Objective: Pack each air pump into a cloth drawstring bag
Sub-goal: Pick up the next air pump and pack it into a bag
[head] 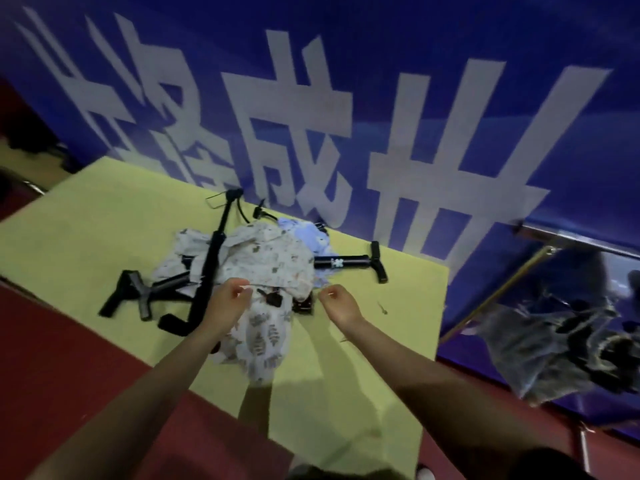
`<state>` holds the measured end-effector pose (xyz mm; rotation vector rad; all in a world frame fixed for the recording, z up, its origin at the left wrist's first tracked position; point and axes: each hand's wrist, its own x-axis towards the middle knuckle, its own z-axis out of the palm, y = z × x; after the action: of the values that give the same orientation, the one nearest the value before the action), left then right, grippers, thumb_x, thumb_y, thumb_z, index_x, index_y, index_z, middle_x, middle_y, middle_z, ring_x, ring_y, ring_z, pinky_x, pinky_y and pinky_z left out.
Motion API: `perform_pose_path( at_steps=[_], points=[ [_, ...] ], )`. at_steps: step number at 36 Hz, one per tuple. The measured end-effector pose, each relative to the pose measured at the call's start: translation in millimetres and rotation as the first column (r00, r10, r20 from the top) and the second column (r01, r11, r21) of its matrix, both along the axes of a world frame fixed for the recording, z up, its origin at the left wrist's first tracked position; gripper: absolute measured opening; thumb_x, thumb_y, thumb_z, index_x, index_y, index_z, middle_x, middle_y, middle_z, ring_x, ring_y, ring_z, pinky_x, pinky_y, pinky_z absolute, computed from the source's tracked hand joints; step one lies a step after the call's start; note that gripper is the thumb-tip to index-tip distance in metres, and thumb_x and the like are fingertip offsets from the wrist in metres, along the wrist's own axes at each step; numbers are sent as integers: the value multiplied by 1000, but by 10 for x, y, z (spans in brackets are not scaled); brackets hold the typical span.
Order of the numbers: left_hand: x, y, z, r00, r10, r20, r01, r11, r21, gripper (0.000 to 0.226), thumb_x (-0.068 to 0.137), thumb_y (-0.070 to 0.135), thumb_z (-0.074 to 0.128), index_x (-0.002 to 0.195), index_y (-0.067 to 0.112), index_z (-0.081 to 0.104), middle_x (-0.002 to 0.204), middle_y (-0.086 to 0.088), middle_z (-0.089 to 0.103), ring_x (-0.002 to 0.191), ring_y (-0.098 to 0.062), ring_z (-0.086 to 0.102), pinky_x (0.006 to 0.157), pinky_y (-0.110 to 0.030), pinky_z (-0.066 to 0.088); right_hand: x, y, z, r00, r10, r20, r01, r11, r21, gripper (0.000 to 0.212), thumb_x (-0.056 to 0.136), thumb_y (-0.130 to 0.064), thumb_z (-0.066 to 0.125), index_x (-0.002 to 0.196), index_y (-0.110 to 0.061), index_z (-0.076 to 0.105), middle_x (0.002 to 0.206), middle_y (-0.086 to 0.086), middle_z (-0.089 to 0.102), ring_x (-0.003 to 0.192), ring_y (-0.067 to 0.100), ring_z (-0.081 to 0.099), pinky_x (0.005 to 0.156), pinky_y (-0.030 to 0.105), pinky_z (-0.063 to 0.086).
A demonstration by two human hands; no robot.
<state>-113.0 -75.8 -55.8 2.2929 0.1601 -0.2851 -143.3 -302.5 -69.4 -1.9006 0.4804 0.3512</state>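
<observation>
- A yellow-green table stands on a dark red floor, its far edge against a blue banner with large white characters
- At the table's left, a black air pump lies with its T-handle toward the near-left edge, its barrel running under a heap of cloth
- A second, longer black air pump crosses it, stretching from a wire foot stand by the banner down to a handle near the left forearm
- The left hand has its fingers curled, pinching what looks like a thin drawstring at the mouth of a patterned cloth bag
- That bag lies in front of the person, between both forearms, its bulging body toward the near edge; a black part pokes out at its mouth
- Behind it, a pile of printed cloth bags is heaped mid-table, with a light blue bag at the back
- The right hand is also curled, pinching a thin string just right of the bag's mouth, apart from the left hand
- A third black air pump lies at the right, its barrel emerging from the pile, T-handle toward the table's right edge
</observation>
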Motion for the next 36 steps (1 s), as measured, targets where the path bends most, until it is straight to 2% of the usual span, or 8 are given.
perform_pose_path(
  at_steps=[5, 10, 18, 22, 24, 26, 33, 36],
  points=[
    [274, 596, 62, 1000, 13, 12, -14, 999, 51, 40, 99, 29, 51, 130, 4, 52, 106, -15, 61, 95, -29, 59, 79, -36, 45, 385, 467, -52, 985, -140, -101, 143, 989, 27, 34, 95, -27, 52, 119, -2, 52, 122, 22, 57, 102, 36, 57, 80, 38, 45],
    [708, 798, 46, 996, -20, -93, 24, 999, 40, 57, 95, 35, 58, 143, 10, 40, 140, -13, 46, 124, -30, 49, 97, -38, 43, 554, 741, -108, 968, -202, -152, 205, 979, 4, 46, 94, -29, 54, 130, -3, 45, 125, 17, 54, 110, 36, 56, 91, 41, 47],
    [1310, 715, -144, 968, -250, 2, 246, 953, 176, 87, 74, 70, 59, 143, 19, 41, 137, -8, 49, 128, -30, 44, 104, -48, 41, 802, 785, -328, 915, -318, -249, 344, 937, 65, 30, 90, -35, 57, 88, -6, 53, 83, 11, 57, 67, 25, 52, 67, 34, 41],
    [1505, 635, -257, 904, -394, 165, 339, 897, 285, 42, 88, 48, 62, 110, 13, 66, 112, -5, 60, 110, -25, 50, 92, -38, 42, 935, 694, -365, 907, -312, -282, 309, 949, -54, 38, 93, -40, 55, 69, -13, 45, 66, 4, 46, 55, 18, 43, 62, 29, 38],
    [1599, 569, -225, 886, -407, 221, 359, 905, 227, 39, 94, 43, 55, 74, 9, 59, 75, -5, 55, 76, -20, 51, 67, -34, 37, 1000, 645, -352, 912, -292, -289, 292, 955, -45, 40, 93, -35, 57, 64, -14, 42, 63, 4, 44, 54, 17, 41, 53, 27, 35],
    [1714, 490, -137, 902, -383, 198, 369, 924, 103, 41, 98, 36, 49, 68, 8, 47, 65, -5, 44, 61, -17, 44, 58, -32, 29, 1108, 597, -360, 917, -282, -280, 296, 955, 6, 38, 94, -29, 57, 63, -13, 42, 63, 4, 44, 55, 17, 41, 50, 27, 31],
    [1837, 155, 317, 954, -178, 242, 252, 913, -320, 27, 102, 30, 44, 79, 17, 52, 72, 5, 50, 69, -7, 48, 68, -24, 37, 1361, 473, -122, 885, -442, -145, 464, 852, 241, 30, 92, -29, 57, 80, -2, 52, 83, 23, 53, 69, 31, 47, 65, 33, 34],
    [1846, 10, 578, 964, -49, 260, 174, 860, -480, 33, 101, 37, 44, 94, 10, 62, 86, -4, 57, 81, -16, 54, 76, -30, 42, 1400, 431, 22, 865, -499, -60, 490, 810, 322, 50, 93, -30, 57, 112, 16, 53, 115, 38, 56, 103, 53, 54, 76, 36, 47]
  ],
)
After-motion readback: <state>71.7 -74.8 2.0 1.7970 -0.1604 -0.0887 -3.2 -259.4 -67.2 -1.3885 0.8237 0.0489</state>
